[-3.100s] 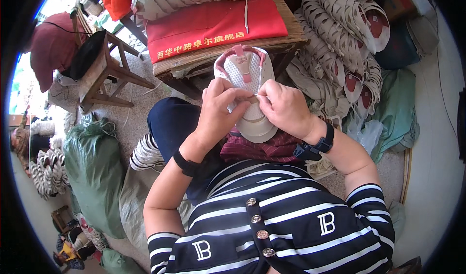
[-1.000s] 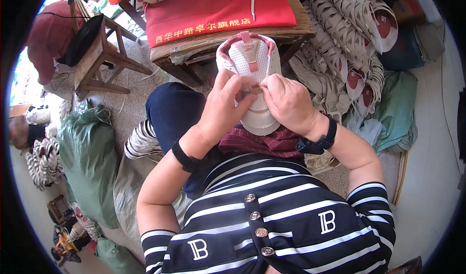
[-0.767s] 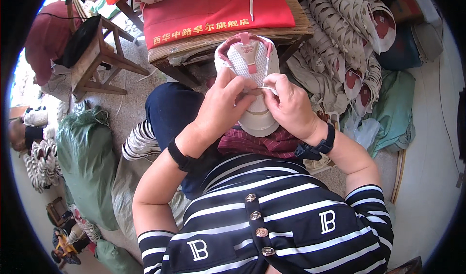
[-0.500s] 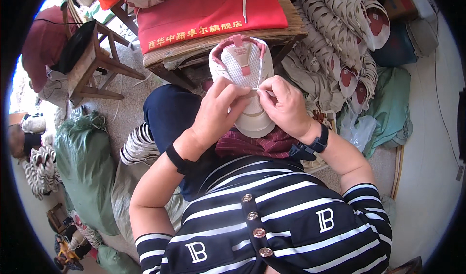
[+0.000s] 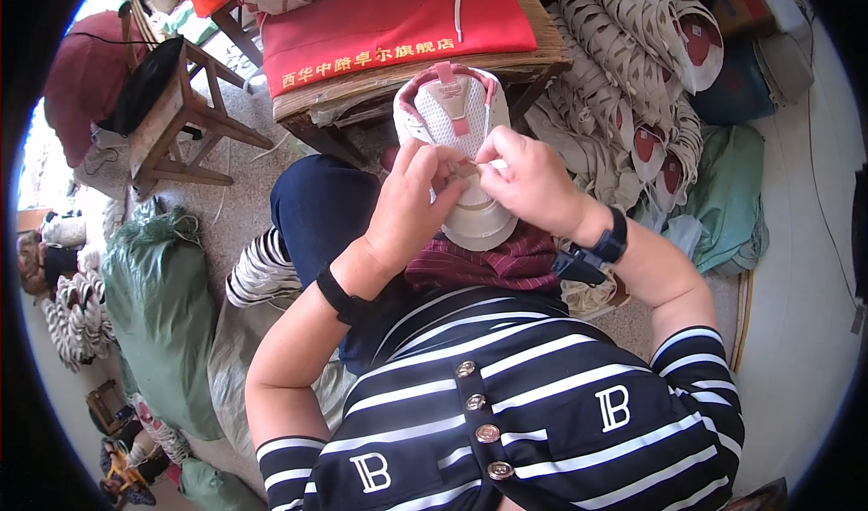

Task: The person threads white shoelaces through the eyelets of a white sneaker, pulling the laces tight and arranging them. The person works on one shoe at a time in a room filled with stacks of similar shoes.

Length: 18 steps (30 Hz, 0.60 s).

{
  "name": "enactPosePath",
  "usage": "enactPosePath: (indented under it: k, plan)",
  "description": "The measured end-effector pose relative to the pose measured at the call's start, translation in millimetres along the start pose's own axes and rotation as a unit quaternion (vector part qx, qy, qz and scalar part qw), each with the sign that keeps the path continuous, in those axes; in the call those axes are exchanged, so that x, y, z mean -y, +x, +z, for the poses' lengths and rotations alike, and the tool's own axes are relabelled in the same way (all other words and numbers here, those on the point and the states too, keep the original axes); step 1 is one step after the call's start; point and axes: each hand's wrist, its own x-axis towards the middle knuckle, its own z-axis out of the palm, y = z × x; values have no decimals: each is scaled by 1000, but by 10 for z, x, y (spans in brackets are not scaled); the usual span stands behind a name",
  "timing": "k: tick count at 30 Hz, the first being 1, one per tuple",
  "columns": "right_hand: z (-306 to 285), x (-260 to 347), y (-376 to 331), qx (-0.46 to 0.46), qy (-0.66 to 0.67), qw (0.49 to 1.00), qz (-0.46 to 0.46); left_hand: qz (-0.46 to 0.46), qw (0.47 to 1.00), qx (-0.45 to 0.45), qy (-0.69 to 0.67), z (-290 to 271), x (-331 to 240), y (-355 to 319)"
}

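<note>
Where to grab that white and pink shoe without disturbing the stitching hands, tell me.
Probably the heel end of the shoe, from the far side: it points away from the person and lies bare, while the left hand and right hand cover the toe end.

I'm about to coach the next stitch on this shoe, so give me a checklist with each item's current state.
1. Shoe supported over the lap, toe toward the person: ok.
2. Left hand gripping the shoe's side: ok.
3. Right hand pinching at the upper, fingertips meeting the left thumb: ok.
4. Needle or thread visible in the pinch: cannot tell, too small.
5. Wristwatch clear of the work area: ok.
6. Stacked soles within reach to the right: ok, as far as can be judged.
</note>
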Motion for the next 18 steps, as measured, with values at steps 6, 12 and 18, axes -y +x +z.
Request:
enactPosePath:
  k: [6,12,18]
  plan:
    - [-75,-90,10,18,96,994,43,15,1000,-10,-1,40,11,-19]
    - [29,75,-28,-67,-207,966,-139,16,1000,3,1,54,42,-50]
    - [6,5,-6,-10,-3,1000,-6,27,1000,-5,7,107,72,-66]
